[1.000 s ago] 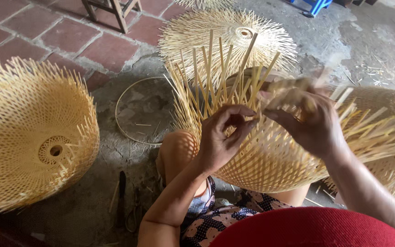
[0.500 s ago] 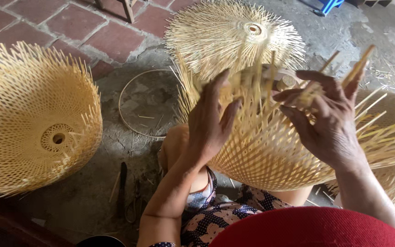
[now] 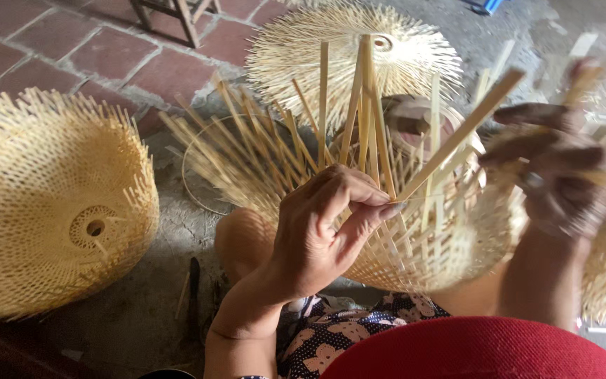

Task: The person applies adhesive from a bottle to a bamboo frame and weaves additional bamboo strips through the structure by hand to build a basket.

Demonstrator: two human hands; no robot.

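Weaving the loose strips at the basket rim.
My left hand pinches one strip; my right hand grips others; next, tuck it carefully.

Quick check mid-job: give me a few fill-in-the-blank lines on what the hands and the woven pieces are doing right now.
1. The left hand pinches a flat pale bamboo strip between thumb and ____.
2. The half-woven bamboo basket rests on the person's ____.
3. The finished domed bamboo weave lies to the person's ____.
4. The blurred right hand wears a ____ on one finger.

Missing words: fingers; lap; left; ring
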